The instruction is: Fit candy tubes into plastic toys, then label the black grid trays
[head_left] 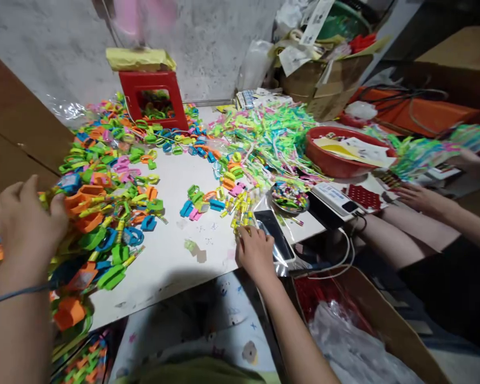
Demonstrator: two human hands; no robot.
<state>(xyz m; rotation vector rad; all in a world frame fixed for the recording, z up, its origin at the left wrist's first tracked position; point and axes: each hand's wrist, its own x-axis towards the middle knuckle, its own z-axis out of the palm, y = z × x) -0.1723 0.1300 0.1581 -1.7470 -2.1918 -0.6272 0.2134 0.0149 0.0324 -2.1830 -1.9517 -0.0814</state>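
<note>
a pale concrete wall backs a low white desk (172, 256) crowded with bright plastic, with a red plastic stool (154, 98) standing at its far edge and a torn cardboard box (324, 85) of papers beside it. the left hand (24, 224) rests fingers curled on a big heap of orange, green and blue plastic clip pieces (104, 213) at the desk's left side; whether it grips one i cannot tell. the right hand (256, 253) is at the near edge, fingertips pinched down on a small cluster of yellow-and-green plastic sticks (240, 213), just beside a dark phone (276, 237) lying on clear wrapping. behind these lies a larger tangle of neon green and pink strips (272, 133). a red round plastic basin (344, 154) holds papers to the right, where another person's hands (418, 197) work apart. judging by the heaps, much loose stock is left unsorted; only a few pieces lie on the bare middle.
</note>
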